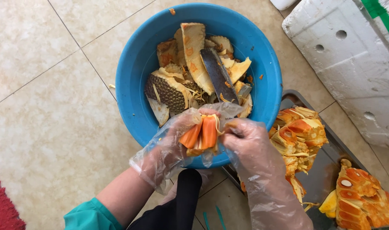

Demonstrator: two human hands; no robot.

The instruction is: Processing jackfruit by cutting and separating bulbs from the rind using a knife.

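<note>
Blue basin [130, 81] on the tiled floor [45, 106], full of jackfruit rind [171, 91] plus a knife [218, 74]. Tray [326, 170] at our right holds more cut fruit [299, 136]. Over the basin's near rim, our gloved left hand [171, 145] and right hand [245, 142] both pinch an orange jackfruit pod cluster [203, 134]. We judge it soft, light, sticky-slick: grip near the fibrous base, not the flesh.

The round blue plastic basin [134, 72] is set on the tiled floor [45, 119], rind scraps and a knife blade [218, 74] inside; the metal tray [322, 174] is placed to its right.
</note>
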